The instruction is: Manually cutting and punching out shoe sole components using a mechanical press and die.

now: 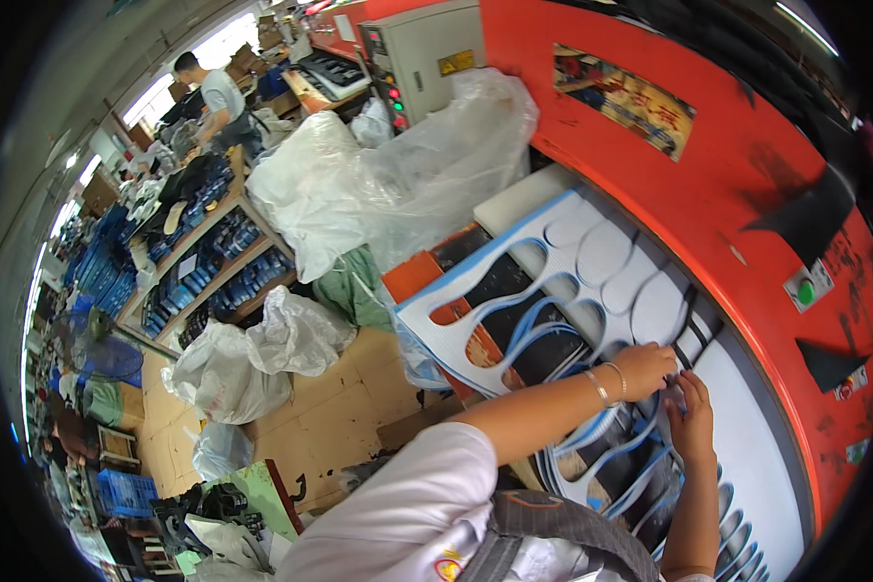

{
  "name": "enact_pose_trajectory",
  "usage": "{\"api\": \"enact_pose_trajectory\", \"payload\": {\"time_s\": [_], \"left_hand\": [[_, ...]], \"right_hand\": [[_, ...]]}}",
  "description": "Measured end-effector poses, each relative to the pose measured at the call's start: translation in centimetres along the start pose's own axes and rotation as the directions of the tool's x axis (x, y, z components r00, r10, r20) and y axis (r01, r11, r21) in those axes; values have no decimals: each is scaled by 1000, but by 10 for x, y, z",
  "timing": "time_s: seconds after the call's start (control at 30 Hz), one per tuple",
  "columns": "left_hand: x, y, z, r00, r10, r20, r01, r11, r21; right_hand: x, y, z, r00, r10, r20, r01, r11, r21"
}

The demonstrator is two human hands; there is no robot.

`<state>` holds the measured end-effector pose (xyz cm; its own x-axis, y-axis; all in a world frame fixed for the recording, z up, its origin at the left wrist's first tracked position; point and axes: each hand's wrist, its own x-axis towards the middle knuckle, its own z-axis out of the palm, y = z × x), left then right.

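Observation:
A white sheet with blue edges (pixel 435 312) and long rounded cut-outs lies across the red machine's bed. My left hand (pixel 645 371), with bangles at its wrist, is over the right part of the sheet, fingers closed in a pinch. Close beside it, my right hand (pixel 692 422) has its fingers curled inward. The fingertips of both hands nearly meet over a small dark spot; what they hold is too small to make out. Dark curved strips (pixel 687 335) lie just beyond my fingers. More narrow white and blue cut-out remnants (pixel 577 466) hang beneath my left forearm.
The red machine body (pixel 747 175) rises along the right, with a green button (pixel 805 291). Clear plastic bags (pixel 359 184) and white sacks (pixel 233 369) crowd the left. A wooden shelf (pixel 247 257) holds blue pieces. A co-worker (pixel 221 102) stands far back.

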<state>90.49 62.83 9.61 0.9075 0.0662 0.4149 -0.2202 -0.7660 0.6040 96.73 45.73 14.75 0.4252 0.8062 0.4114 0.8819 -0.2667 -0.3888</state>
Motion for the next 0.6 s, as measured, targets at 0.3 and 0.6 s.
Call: {"api": "enact_pose_trajectory", "payload": {"time_s": [0.3,0.6], "left_hand": [[-21,-13,-2,974,221,-44,-225,967,-118],[-62,2,-6,990,116,-81,-130,971,-200]], "right_hand": [[-12,11,33,991,-130,17,126,981,148],[-5,-6,13,977,-128,169,86,968,237]]}}
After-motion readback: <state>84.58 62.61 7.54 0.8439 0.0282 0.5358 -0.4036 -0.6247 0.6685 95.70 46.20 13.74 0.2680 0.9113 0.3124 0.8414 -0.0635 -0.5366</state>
